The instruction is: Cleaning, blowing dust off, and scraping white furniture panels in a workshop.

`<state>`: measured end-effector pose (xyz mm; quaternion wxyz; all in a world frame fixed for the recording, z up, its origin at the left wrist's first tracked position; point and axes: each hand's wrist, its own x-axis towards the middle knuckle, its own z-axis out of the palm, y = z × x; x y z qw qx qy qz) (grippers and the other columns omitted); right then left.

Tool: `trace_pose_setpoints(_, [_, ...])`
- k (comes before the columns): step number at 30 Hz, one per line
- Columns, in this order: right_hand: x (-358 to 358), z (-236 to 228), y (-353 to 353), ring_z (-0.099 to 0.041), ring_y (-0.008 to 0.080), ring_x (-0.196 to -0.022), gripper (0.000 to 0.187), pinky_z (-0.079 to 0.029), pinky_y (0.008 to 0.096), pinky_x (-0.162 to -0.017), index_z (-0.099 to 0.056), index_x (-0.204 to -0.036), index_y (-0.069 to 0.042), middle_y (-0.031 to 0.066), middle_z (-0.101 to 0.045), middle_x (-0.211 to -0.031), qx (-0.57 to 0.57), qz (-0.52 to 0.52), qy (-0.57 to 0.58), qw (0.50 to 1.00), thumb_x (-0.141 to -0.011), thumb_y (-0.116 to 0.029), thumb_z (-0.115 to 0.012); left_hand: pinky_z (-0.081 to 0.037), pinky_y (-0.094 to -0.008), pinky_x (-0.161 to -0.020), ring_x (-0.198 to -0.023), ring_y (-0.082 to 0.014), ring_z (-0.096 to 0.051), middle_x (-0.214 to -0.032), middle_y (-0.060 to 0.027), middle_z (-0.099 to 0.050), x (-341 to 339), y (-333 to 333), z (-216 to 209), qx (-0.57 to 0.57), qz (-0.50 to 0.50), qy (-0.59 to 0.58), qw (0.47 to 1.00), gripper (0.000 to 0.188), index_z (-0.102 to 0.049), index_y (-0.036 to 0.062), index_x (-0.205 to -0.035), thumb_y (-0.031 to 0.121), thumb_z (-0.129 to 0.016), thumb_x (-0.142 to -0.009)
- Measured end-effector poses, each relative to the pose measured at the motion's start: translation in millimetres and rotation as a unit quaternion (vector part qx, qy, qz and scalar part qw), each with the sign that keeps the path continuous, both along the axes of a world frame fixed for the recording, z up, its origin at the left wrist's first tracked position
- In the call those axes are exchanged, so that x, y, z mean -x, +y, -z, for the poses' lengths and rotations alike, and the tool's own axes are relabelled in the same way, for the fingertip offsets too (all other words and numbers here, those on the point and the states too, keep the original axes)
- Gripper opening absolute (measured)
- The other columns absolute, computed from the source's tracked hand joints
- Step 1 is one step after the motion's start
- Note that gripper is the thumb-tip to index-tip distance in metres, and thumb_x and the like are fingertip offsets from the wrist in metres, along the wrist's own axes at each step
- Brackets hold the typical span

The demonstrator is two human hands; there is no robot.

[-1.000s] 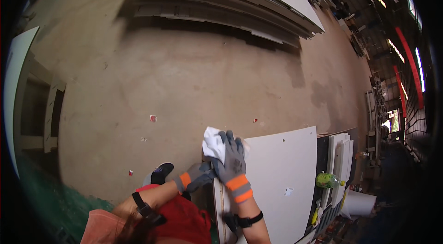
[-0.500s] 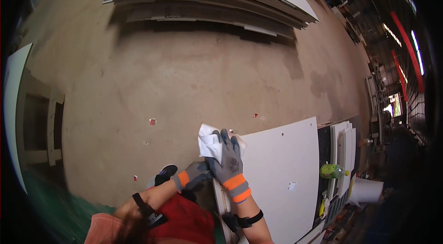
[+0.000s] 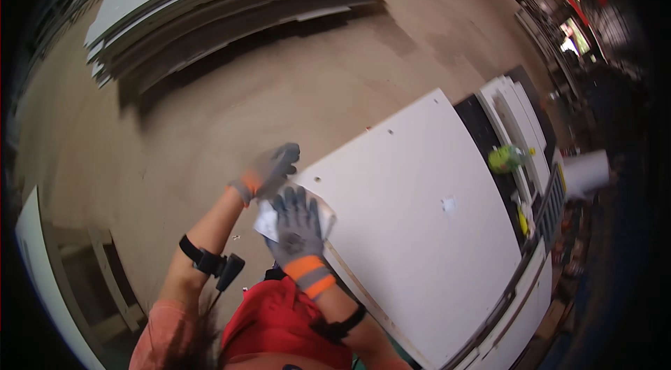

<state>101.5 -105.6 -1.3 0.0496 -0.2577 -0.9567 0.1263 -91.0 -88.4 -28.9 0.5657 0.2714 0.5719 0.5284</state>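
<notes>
Concrete floor (image 3: 412,83): brownish and stained, stretching away toward a dim hall with a bright opening (image 3: 572,38) at the upper right.
Right hand (image 3: 297,223): gloved in grey with an orange-banded cuff; fingers stretched out, slightly spread, laid flat over a white cloth (image 3: 267,222), the thumb hard to make out.
Cloth position: under the palm at the near left corner of a large white panel (image 3: 412,223), showing on both sides of the hand.
Left hand (image 3: 269,168): in a matching glove, blurred; fingers extended, just beside the same corner; whether they touch the edge I cannot tell.
Forearms: each wears a black strap (image 3: 203,258).
Panel face: small round holes along the far edge, a small pale label (image 3: 448,205) right of the middle, a brownish strip down the near left edge.
Beyond the panel, right: a green bottle (image 3: 503,159) lying beside narrow white boards (image 3: 517,125), a small yellow item (image 3: 523,219) near it, and a white cylindrical container (image 3: 586,174) farther out.
Panel stack (image 3: 237,3): many flat pieces piled at the upper left, well apart from the hands.
Leaning board (image 3: 42,279): white, at the lower left, beside a wooden frame (image 3: 108,279).
</notes>
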Motion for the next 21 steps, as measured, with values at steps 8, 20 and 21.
trace_pose_setpoints(8, [-170,5,-77,-0.028,0.0280,-0.143,0.055,-0.012,0.0507,-0.117,-0.051,-0.136,-0.011,0.0093,-0.040,-0.149,-0.010,0.198,-0.044,0.979,-0.087,-0.034,-0.053,-0.041,-0.0440,-0.101,-0.114,-0.0393,-0.056,-0.120,-0.0222,-0.061,-79,46,-30,0.171,0.031,0.525,0.833,0.056,-0.062,0.0097,-0.121,0.052,-0.037,-0.095])
trace_pose_setpoints(20, [-517,39,-170,-0.049,0.0333,-0.118,0.052,-0.037,0.0462,-0.103,-0.041,-0.138,0.001,0.0160,-0.052,-0.129,-0.134,0.704,0.233,0.657,-0.099,-0.032,-0.047,-0.039,-0.0456,-0.102,-0.122,-0.0388,-0.051,-0.130,-0.0218,-0.056,-95,62,2,0.048,-0.019,0.673,0.738,0.055,-0.057,0.0049,-0.127,0.047,-0.044,-0.095])
trace_pose_setpoints(21, [-491,37,-149,-0.052,0.0295,-0.114,0.050,-0.042,0.0446,-0.098,-0.045,-0.135,-0.002,0.0121,-0.054,-0.124,-0.096,0.682,0.405,0.602,-0.098,-0.035,-0.049,-0.037,-0.0462,-0.104,-0.125,-0.0385,-0.048,-0.134,-0.0219,-0.053,-108,61,-4,0.037,-0.059,0.731,0.679,0.054,-0.054,0.0053,-0.131,0.045,-0.046,-0.095])
